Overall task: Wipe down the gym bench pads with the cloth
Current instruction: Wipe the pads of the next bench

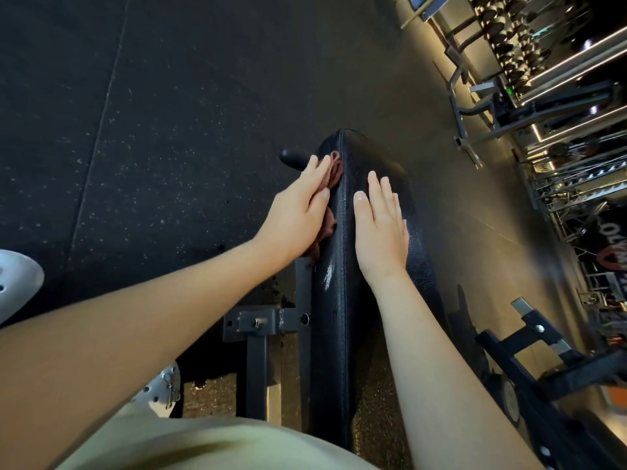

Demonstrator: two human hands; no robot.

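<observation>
Wiping the pad's (336, 334) left side
My left hand (298, 212) pressed the cloth (334, 171) flat-fingered against it, right hand (380, 228) spread flat on top; next, I judged, a sweep along the top

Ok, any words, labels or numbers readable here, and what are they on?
"OLYM": white letters on the dark banner at the right edge, tilted and cut off; reading unsure.
Too small to read: the green lit sign by the racks.
No text visible on the bench pad or the cloth.
</observation>
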